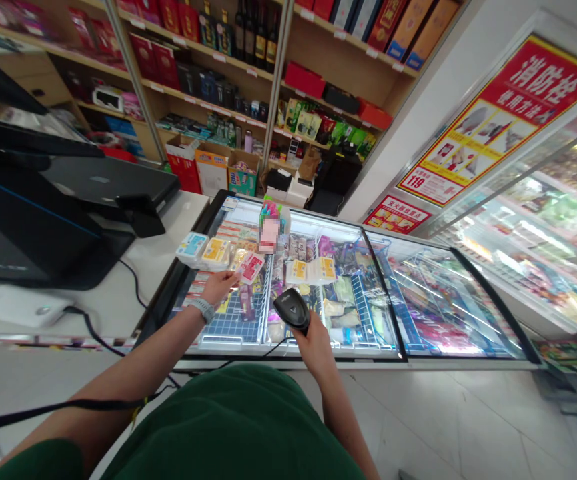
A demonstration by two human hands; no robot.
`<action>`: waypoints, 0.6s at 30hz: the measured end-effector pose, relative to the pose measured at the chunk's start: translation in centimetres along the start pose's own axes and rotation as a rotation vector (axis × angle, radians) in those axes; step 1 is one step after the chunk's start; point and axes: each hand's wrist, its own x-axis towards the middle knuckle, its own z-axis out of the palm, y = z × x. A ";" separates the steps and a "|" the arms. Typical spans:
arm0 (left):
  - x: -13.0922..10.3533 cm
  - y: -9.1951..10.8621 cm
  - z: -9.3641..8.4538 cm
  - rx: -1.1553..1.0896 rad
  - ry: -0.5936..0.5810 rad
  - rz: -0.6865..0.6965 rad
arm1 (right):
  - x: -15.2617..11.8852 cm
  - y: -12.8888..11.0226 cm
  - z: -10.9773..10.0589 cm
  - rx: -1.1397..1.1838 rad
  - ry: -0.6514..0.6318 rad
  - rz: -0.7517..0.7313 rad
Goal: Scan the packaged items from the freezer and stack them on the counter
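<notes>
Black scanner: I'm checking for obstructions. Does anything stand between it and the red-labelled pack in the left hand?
Nothing visible: a gap separates the black scanner in the right hand from the red-labelled pack in the left hand.

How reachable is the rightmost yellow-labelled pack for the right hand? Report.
Probably not right now: the right hand holds the black barcode scanner, though nothing visible blocks the way to the yellow-labelled pack.

The freezer (468, 365) is bearing several packs on its glass lid: a blue pack (193, 245) and a yellow pack (217, 251) are sitting side by side near the left end, while two white-and-yellow packs (297, 271) are lying nearer the middle. Beside it, a white counter (118, 307) is supporting a white box (21, 305) and a black terminal (28, 230).
</notes>
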 end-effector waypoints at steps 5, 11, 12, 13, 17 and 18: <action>1.3 -0.8 0.2 -0.112 0.097 -0.164 | 0.0 -0.1 0.0 -0.008 0.009 0.004; 2.5 -1.3 0.5 -0.137 0.186 -0.235 | 0.1 0.0 0.0 -0.006 0.002 0.003; 2.7 -1.4 0.5 -0.131 0.197 -0.243 | 0.1 0.0 0.0 -0.008 0.000 0.004; 2.8 -1.5 0.5 -0.122 0.207 -0.250 | 0.1 0.0 0.0 -0.010 -0.001 0.006; 2.9 -1.7 0.4 -0.081 0.223 -0.261 | 0.1 0.0 -0.1 -0.005 -0.003 0.012; 2.8 -1.7 0.4 -0.072 0.219 -0.258 | 0.1 0.0 -0.1 -0.001 -0.003 0.012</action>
